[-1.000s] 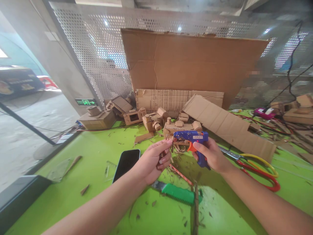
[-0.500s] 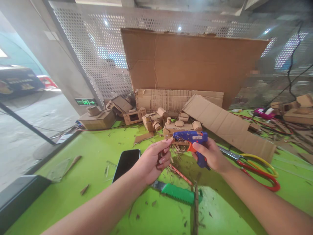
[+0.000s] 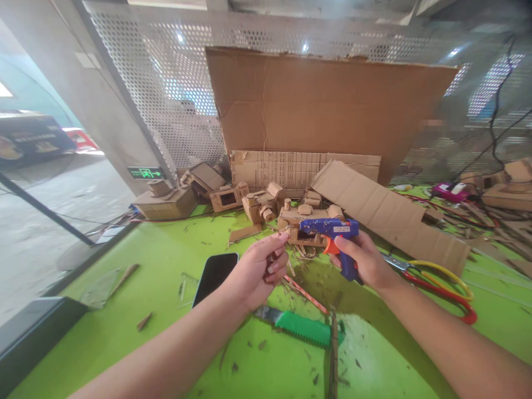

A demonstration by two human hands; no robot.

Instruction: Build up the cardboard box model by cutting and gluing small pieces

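Above the middle of the green tabletop [image 3: 100, 338]: blue hot glue gun [image 3: 328, 228], right hand [image 3: 363, 257] wrapped round its handle, nozzle toward left hand [image 3: 261, 266]. Left thumb and forefinger pinched narrow; can't tell what, if anything, is between. Gun looks light, stiff plastic; nozzle probably hot, so hold by handle only. Tight toward back edge: cardboard camera model [image 3: 305, 210]. Toward right edge, scissors [image 3: 411, 272]; toward near edge, green-handled knife [image 3: 303, 328]. More room toward left edge, past smartphone [image 3: 214, 277].
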